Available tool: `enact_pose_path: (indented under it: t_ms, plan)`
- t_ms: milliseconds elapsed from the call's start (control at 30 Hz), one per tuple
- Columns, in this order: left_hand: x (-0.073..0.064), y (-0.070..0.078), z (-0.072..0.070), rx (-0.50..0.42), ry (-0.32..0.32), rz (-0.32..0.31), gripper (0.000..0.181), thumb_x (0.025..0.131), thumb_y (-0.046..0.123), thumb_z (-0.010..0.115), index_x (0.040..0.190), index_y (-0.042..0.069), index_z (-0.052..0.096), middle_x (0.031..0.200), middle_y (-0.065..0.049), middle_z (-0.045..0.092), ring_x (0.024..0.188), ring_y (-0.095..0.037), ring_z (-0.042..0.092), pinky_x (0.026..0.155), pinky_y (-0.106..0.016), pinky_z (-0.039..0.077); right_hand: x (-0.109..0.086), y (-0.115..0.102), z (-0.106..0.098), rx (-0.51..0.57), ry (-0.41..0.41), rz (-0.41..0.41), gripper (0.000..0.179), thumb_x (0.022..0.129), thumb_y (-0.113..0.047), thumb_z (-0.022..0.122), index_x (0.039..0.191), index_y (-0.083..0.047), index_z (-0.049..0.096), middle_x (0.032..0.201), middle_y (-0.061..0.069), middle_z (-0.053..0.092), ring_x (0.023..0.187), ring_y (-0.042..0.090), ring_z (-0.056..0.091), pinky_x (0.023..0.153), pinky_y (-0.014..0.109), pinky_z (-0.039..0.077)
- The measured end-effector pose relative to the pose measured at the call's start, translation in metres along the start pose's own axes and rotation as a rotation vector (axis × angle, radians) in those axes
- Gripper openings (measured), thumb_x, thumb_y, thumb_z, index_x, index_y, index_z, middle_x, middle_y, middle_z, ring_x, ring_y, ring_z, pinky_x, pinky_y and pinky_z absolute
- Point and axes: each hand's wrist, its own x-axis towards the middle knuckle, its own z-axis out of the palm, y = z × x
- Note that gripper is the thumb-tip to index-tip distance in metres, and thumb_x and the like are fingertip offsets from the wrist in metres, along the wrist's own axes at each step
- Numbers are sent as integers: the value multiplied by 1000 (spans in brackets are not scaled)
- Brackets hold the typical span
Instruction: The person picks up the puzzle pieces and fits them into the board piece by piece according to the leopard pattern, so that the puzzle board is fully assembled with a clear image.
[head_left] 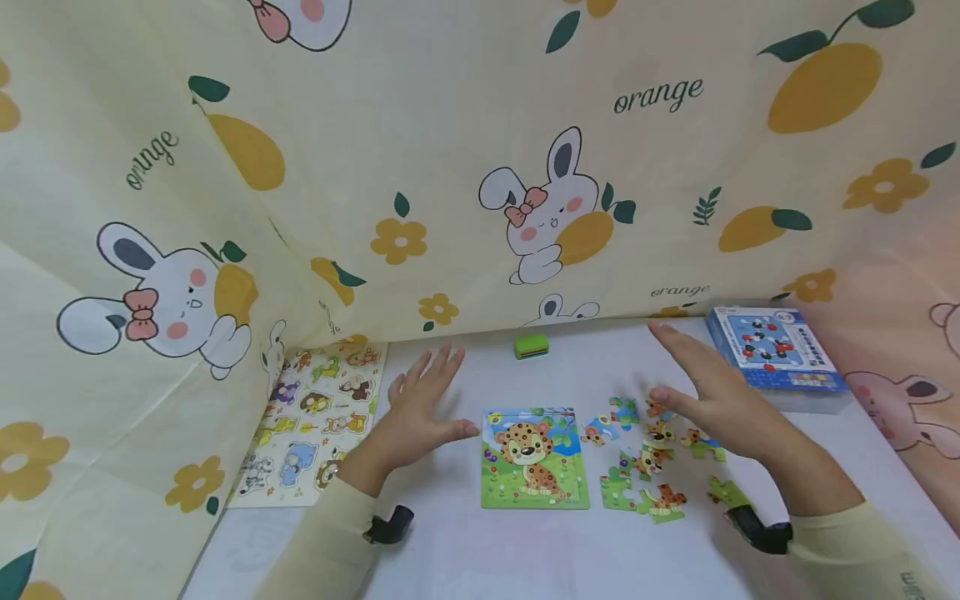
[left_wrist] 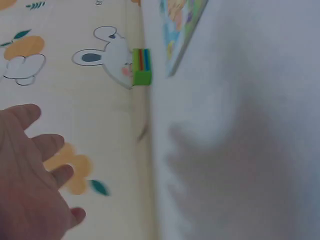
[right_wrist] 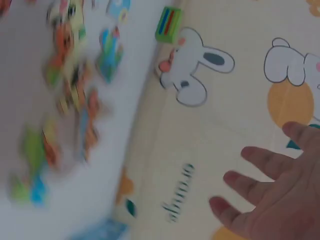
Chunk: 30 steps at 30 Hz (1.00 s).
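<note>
Both hands hang over the white table with fingers spread, holding nothing. My left hand (head_left: 422,414) is between the sticker-like animal sheet (head_left: 303,425) and the square leopard puzzle board (head_left: 534,458), its thumb pointing at the board's upper left corner. Above the loose jigsaw pieces (head_left: 651,460) on the right hovers my right hand (head_left: 723,400), overlapping some of them in the head view. The wrist views show the left fingers (left_wrist: 47,146) and right fingers (right_wrist: 265,162) splayed against the patterned cloth. The board shows a spotted leopard cub on grass.
A small green block with coloured stripes (head_left: 532,347) sits at the back middle of the table. At the back right lies a blue and white box (head_left: 776,350). A cream cloth with rabbits and oranges (head_left: 450,167) hangs behind and at the left.
</note>
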Motion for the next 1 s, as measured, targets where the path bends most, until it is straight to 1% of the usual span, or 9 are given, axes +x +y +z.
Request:
enact_pose_path:
  t_ms: [200, 367, 433, 533, 600, 700, 767, 900, 1000]
  plan:
    - [-5, -14, 34, -229, 8, -16, 132, 79, 101, 46, 177, 19, 14, 181, -7, 14, 165, -39, 9, 121, -80, 4, -1, 10, 39, 379, 55, -30, 71, 117, -44, 45, 177, -19, 16, 175, 27, 22, 154, 60, 20, 109, 90, 22]
    - [-10, -22, 56, -357, -23, -65, 125, 85, 93, 53, 177, 17, 15, 180, -7, 18, 164, -38, 15, 126, -73, 8, -4, 22, 73, 553, 130, 35, 63, 119, -42, 36, 175, -17, 21, 167, 23, 37, 148, 47, 38, 112, 57, 41]
    - [-11, -26, 64, -348, -48, -85, 119, 89, 83, 65, 177, 17, 18, 180, -4, 20, 164, -35, 17, 128, -67, 9, -5, 27, 84, 548, 168, 76, 60, 119, -33, 41, 174, -14, 25, 162, 21, 44, 143, 39, 46, 109, 47, 44]
    - [-13, -31, 73, -281, -85, -106, 116, 88, 68, 81, 176, 20, 25, 178, 1, 25, 163, -27, 21, 130, -59, 5, -6, 36, 96, 515, 213, 147, 60, 115, -21, 54, 170, -8, 32, 156, 20, 51, 135, 30, 51, 108, 43, 45]
    - [-14, -33, 76, -236, -97, -99, 118, 83, 63, 88, 175, 20, 29, 177, 2, 28, 163, -23, 22, 131, -55, 4, -8, 41, 103, 467, 209, 201, 62, 113, -24, 62, 167, -6, 38, 152, 18, 55, 130, 27, 53, 105, 37, 47]
    - [-13, -36, 78, -164, -118, -79, 127, 74, 70, 91, 175, 23, 30, 177, 6, 28, 163, -18, 19, 131, -53, 3, -7, 47, 110, 349, 153, 242, 65, 109, -35, 71, 161, -5, 48, 148, 16, 56, 125, 27, 54, 99, 32, 50]
    - [-13, -37, 78, -122, -140, -60, 136, 67, 75, 92, 175, 23, 28, 178, 8, 25, 164, -17, 14, 131, -54, 1, -6, 50, 115, 253, 113, 222, 66, 105, -40, 77, 155, -3, 55, 146, 17, 56, 127, 33, 53, 102, 39, 51]
    - [-11, -37, 78, -18, -205, -23, 149, 58, 80, 93, 175, 19, 24, 180, 8, 15, 165, -17, 4, 130, -52, -5, -2, 50, 121, 117, 86, 161, 62, 97, -39, 86, 140, 1, 67, 147, 21, 51, 136, 45, 43, 109, 67, 41]
    - [-11, -37, 77, 35, -234, -10, 151, 58, 79, 94, 175, 16, 23, 180, 8, 11, 165, -17, 0, 130, -52, -6, -1, 47, 124, 70, 83, 141, 54, 94, -36, 89, 131, 0, 72, 147, 23, 50, 139, 50, 38, 110, 74, 35]
